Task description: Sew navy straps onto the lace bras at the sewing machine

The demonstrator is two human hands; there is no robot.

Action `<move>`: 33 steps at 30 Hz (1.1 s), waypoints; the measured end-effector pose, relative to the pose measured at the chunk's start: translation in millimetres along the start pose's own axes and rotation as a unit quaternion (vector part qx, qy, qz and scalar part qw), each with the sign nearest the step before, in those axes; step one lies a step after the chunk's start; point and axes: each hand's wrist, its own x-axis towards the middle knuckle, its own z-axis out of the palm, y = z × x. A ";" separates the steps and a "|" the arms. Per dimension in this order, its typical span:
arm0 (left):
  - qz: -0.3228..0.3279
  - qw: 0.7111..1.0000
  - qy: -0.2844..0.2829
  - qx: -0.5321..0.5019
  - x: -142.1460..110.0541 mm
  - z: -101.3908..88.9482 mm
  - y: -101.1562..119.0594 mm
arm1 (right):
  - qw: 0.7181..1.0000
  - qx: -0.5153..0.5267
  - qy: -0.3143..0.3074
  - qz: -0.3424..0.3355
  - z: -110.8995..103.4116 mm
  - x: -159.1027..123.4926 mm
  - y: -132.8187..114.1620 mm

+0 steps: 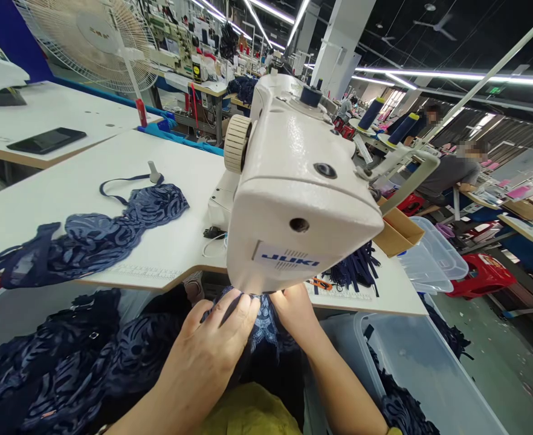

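Note:
A white sewing machine [293, 181] fills the middle of the view, its head hiding the needle. My left hand [212, 344] lies with fingers stretched flat on a dark blue lace piece [264, 329] right under the machine head. My right hand [296, 314] presses the same lace from the right, its fingertips hidden beneath the machine. A finished dark blue lace garment [112, 226] with straps lies on the white table [44, 193] to the left.
A heap of dark blue lace [67, 362] sits at lower left. Clear plastic bins [429, 374] stand at lower right, a cardboard box [400, 232] and thread cones [370, 113] beyond the machine. A fan [94, 39] and a phone [46, 140] are at the back left; other people work far right.

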 end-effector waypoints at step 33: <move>-0.002 1.000 0.026 0.013 10.9 -9.3 9.1 | 1.000 0.002 -0.008 -0.022 -0.1 -0.7 1.0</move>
